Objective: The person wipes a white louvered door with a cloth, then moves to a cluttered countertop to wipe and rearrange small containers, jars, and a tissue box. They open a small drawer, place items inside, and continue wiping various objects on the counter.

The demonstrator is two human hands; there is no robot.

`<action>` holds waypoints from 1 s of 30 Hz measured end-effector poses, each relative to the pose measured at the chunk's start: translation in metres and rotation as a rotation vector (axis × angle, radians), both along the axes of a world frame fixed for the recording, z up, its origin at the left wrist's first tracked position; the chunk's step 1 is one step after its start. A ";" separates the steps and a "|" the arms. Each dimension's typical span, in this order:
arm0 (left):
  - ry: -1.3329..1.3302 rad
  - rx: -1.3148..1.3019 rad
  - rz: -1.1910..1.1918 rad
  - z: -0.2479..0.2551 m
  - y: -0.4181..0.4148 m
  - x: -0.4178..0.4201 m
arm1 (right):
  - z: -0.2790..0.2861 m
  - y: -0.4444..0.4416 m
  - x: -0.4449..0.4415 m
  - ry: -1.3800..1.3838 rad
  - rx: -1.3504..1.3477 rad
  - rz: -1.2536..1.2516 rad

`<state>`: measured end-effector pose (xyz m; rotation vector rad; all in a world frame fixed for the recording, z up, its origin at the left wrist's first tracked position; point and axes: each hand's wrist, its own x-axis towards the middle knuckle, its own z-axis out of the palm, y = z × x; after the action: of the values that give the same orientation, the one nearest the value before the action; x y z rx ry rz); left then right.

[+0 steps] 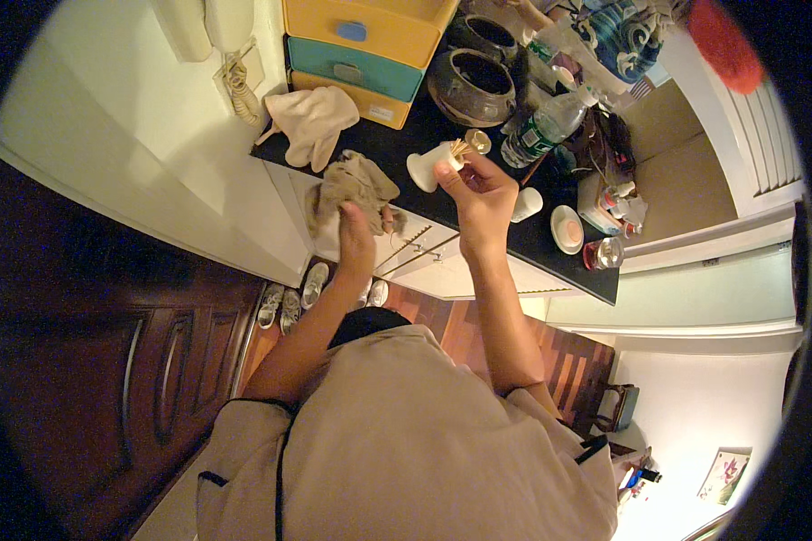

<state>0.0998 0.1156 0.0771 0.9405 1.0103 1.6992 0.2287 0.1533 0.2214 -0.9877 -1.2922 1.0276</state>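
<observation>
My left hand point(357, 233) grips a crumpled, brownish cloth point(355, 179) in front of the cabinet's edge. A small white toothpick holder point(425, 168) with toothpicks point(459, 148) sticking out of its top is pinched in my right hand point(480, 196). The holder is tilted, its wide base pointing left, over the black countertop point(406, 145); whether it touches the surface I cannot tell. Just beyond my right fingers is a small round, yellowish object point(478, 140). A white cylindrical object point(528, 205) lies beside my right wrist.
Beyond my hands stand a yellow-and-teal drawer unit point(355, 64), dark glazed pots point(472, 88) and a plastic bottle point(548, 128). A pale glove-like cloth point(311, 122) hangs over the counter's left end. On the right are a white dish point(567, 230) and a glass jar point(607, 253). Shoes point(315, 284) stand below.
</observation>
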 end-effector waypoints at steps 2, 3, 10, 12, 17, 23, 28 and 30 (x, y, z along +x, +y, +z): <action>-0.120 -0.023 -0.089 0.029 -0.012 -0.014 | 0.000 0.007 0.007 -0.070 0.057 0.039; -0.133 -0.038 -0.090 0.027 -0.013 -0.021 | -0.002 0.012 0.007 -0.100 0.077 0.066; -0.238 -0.165 -0.097 0.040 -0.027 -0.059 | -0.032 0.051 0.008 -0.584 0.205 0.089; -0.274 -0.163 -0.094 0.039 -0.027 -0.068 | -0.044 0.056 0.006 -0.624 0.190 0.074; -0.471 -0.131 -0.059 0.038 -0.032 -0.083 | -0.051 0.067 0.006 -0.636 0.231 -0.085; -0.421 -0.210 -0.114 0.071 -0.036 -0.086 | -0.021 0.059 0.038 -0.461 0.233 -0.122; 0.930 -0.316 -0.109 0.090 -0.033 -0.087 | -0.007 0.031 0.059 -0.390 0.200 -0.141; 1.077 -0.347 -0.003 0.107 -0.031 -0.081 | -0.008 0.022 0.067 -0.391 0.179 -0.152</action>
<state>0.0185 0.0848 0.1842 1.6404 1.8947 0.8732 0.2962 0.1754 0.2138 -1.1648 -1.5694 0.6065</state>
